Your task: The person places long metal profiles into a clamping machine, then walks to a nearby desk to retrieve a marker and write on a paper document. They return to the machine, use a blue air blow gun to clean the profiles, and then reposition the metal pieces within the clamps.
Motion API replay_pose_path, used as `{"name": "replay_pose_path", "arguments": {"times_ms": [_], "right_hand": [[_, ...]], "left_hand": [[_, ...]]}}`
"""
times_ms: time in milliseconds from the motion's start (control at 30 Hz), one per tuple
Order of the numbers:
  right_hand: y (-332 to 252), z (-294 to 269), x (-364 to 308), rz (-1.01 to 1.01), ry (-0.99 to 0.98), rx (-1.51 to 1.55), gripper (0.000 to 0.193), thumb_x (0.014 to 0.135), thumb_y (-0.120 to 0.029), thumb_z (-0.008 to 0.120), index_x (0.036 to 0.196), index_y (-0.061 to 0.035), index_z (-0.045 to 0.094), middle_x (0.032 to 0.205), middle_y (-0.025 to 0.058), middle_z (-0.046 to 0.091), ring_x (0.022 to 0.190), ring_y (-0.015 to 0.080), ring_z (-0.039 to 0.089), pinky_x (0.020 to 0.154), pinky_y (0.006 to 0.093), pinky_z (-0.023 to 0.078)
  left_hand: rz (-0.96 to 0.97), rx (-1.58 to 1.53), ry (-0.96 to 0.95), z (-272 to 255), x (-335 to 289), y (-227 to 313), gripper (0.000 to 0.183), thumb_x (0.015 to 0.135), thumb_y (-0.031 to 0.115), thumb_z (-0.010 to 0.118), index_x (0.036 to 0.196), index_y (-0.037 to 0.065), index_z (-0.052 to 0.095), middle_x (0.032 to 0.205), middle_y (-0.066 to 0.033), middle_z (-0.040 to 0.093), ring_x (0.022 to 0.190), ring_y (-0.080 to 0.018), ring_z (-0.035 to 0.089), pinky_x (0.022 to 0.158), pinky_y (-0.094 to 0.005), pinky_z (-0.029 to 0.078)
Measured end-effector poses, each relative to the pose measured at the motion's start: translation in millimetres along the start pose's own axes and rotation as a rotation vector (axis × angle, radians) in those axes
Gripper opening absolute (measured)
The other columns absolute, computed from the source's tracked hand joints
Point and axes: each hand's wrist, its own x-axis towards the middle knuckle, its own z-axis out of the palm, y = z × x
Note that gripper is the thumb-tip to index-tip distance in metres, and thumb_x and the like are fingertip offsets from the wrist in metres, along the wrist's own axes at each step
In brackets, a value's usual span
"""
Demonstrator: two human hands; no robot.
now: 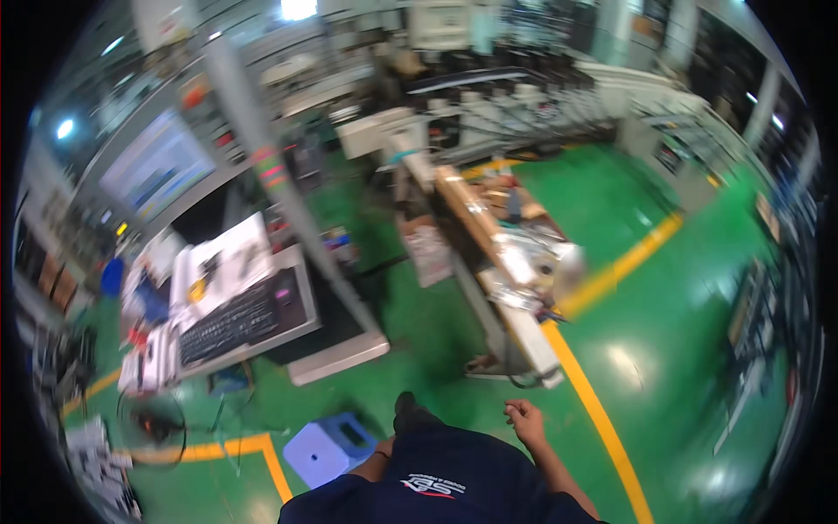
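My right hand [525,421] hangs in front of me at the right, over the green floor. Its fingers are loosely bent and a little apart, with nothing seen between them. My left hand [383,447] is low at my left side, mostly hidden by my dark shirt, so its fingers cannot be made out. Nearest to it is a blue plastic stool [319,454] with a slot in its side. Ahead of my right hand stands a narrow bench [531,345] bearing a long cardboard box [476,214] and small blurred items.
At the left, a workstation holds a keyboard [229,329], a mouse [284,296], papers [231,262] and a lit monitor [159,164]. A floor fan [153,425] stands below it. Yellow lines [602,410] mark the green floor. Machinery [515,109] lines the back.
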Motion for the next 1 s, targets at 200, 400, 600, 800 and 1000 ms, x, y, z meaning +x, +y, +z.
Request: {"name": "replay_pose_path", "arguments": {"times_ms": [200,400,600,800,1000], "right_hand": [[11.5,-124.0,-28.2,0.071,0.402,0.159,0.023,0.098,-0.014,0.064,0.113,0.0016,0.07,0.089,0.0081,0.073,0.074,0.0137,0.067,0.066,0.0295,0.055],[28.4,-241.2,-32.7,0.158,0.508,0.323,0.028,0.099,-0.018,0.063,0.121,-0.0015,0.068,0.096,0.0074,0.074,0.076,0.0137,0.067,0.066,0.0279,0.053],[188.1,-386.2,-78.5,0.506,0.89,0.516,0.025,0.098,-0.018,0.061,0.113,0.0017,0.064,0.091,0.0119,0.071,0.072,0.0186,0.066,0.057,0.0311,0.05],[288.4,-439.6,-230.0,1.082,1.054,0.672,0.02,0.092,-0.019,0.062,0.104,-0.0036,0.065,0.097,0.017,0.071,0.067,0.0298,0.066,0.056,0.042,0.051],[263.2,-504.4,-170.7,0.935,0.649,-0.082,0.02,0.091,-0.019,0.062,0.103,-0.0035,0.065,0.096,0.0154,0.068,0.077,0.029,0.064,0.062,0.0435,0.05]], "left_hand": [[-0.387,-0.278,-0.544,-9.5,117.0,136.0,0.059,0.092,0.047,0.066,0.132,0.004,0.059,0.111,-0.0172,0.071,0.088,-0.0303,0.071,0.077,-0.0483,0.057],[-0.324,-0.297,-0.586,28.9,188.2,294.7,0.049,0.097,0.045,0.063,0.128,0.008,0.063,0.113,-0.0105,0.07,0.087,-0.0246,0.07,0.073,-0.0452,0.056],[-0.458,-0.093,-0.802,124.1,187.1,394.0,0.046,0.097,0.043,0.062,0.129,0.009,0.064,0.116,-0.0126,0.071,0.092,-0.0305,0.071,0.081,-0.0482,0.055],[-0.208,0.093,-0.904,185.7,179.4,460.1,0.042,0.097,0.039,0.06,0.123,0.007,0.068,0.114,-0.0162,0.071,0.096,-0.0346,0.07,0.084,-0.0485,0.055],[-0.154,0.087,-0.911,232.5,219.1,548.1,0.039,0.096,0.036,0.059,0.12,0.007,0.07,0.115,-0.0187,0.071,0.1,-0.037,0.069,0.087,-0.0484,0.054]]}}
